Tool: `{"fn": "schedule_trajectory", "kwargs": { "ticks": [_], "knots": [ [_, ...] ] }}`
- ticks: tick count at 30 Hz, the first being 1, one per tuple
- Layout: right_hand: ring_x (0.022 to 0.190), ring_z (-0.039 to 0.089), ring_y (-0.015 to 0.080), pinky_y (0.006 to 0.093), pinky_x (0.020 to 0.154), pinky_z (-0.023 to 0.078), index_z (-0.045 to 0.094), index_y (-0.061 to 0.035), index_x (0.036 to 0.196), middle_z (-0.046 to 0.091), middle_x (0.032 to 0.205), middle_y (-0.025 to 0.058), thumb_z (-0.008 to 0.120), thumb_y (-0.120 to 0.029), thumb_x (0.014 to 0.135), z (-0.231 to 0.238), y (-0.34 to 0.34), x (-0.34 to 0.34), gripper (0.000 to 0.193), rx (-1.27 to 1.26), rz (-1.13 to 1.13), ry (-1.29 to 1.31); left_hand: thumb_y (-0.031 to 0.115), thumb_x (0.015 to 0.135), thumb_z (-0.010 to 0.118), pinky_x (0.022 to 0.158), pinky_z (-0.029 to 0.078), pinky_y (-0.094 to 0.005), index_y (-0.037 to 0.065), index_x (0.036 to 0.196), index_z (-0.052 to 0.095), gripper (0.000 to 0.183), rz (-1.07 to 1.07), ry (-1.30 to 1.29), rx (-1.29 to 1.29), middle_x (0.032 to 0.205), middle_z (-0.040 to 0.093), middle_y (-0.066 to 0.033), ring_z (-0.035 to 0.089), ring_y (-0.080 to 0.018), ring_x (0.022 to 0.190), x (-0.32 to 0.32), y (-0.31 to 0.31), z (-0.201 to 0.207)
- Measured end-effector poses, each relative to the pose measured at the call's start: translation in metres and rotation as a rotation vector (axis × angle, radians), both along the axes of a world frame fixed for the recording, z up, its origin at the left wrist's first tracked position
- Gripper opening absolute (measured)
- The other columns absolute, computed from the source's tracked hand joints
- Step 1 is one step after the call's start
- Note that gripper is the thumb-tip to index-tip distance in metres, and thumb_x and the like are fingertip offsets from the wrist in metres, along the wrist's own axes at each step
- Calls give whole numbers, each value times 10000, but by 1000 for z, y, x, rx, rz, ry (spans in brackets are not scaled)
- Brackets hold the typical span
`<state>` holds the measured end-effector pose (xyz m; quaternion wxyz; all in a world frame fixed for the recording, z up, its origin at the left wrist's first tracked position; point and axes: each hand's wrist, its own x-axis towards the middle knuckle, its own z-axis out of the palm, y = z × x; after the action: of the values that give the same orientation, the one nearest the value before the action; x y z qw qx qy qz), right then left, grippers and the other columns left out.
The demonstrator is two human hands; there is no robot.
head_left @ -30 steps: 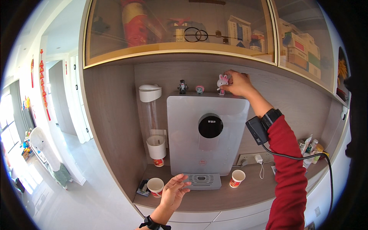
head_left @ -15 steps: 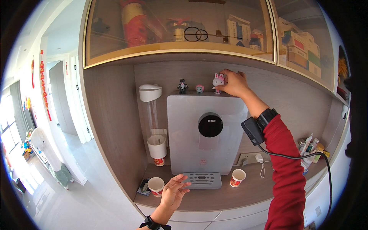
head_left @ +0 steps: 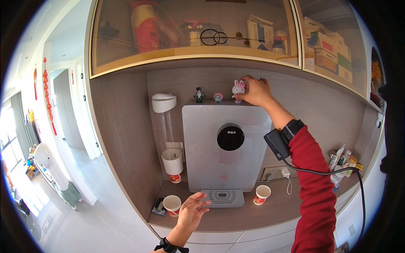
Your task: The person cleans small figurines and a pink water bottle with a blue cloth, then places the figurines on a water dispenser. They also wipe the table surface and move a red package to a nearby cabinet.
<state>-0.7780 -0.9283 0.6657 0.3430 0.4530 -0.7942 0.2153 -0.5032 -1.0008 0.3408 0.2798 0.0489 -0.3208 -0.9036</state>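
Note:
On top of the grey water dispenser (head_left: 202, 164) stands a white and pink rabbit figurine (head_left: 238, 88), at the right end of a row. My right hand (head_left: 257, 91) grips it from its right side, with the fingers closed round its head and body. Left of it are a small pink and grey figurine (head_left: 218, 97) and a dark figurine (head_left: 199, 95). My left hand (head_left: 193, 211) is raised in front of the drip tray (head_left: 223, 198), fingers apart and holding nothing. Just left of that hand, a paper cup (head_left: 172, 205) stands on the counter.
Another paper cup (head_left: 262, 195) stands right of the drip tray. A white cup holder (head_left: 172, 160) hangs on the left, and a socket with a charger (head_left: 285, 173) is at right. Glass cabinet doors (head_left: 194, 38) overhang the niche. A black cable (head_left: 333, 173) trails from my right wrist.
The view has shifted very slightly. My right hand stays on the rabbit figurine, and my left hand keeps its place.

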Motion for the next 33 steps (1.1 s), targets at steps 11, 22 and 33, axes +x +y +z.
{"fn": "schedule_trajectory", "kwargs": {
  "ticks": [11, 22, 33],
  "knots": [
    [992, 636, 266, 447, 1037, 301, 573, -102, 1181, 686, 1014, 100, 751, -485, 660, 1, 3, -2, 671, -19, 29, -10, -31, 889, 496, 744, 536, -332, 18, 1145, 563, 269, -1, -10, 11, 1161, 590, -125, 632, -259, 947, 0, 2, 0],
    [1028, 624, 276, 361, 879, 483, 575, -22, 1156, 643, 1126, 143, 717, -348, 789, -16, 51, -57, 511, -333, 330, -160, -29, 878, 493, 732, 534, -332, 24, 1143, 561, 278, 46, -33, 3, 1152, 592, -118, 628, -265, 946, 12, -2, -4],
    [966, 647, 248, 343, 840, 501, 584, -48, 1167, 666, 1049, 137, 742, -302, 741, -40, 48, -68, 521, -261, 283, -240, -26, 886, 492, 729, 538, -339, 19, 1167, 538, 288, -7, -40, -9, 1154, 587, -120, 626, -270, 944, -1, 5, -8]
  ]
}}
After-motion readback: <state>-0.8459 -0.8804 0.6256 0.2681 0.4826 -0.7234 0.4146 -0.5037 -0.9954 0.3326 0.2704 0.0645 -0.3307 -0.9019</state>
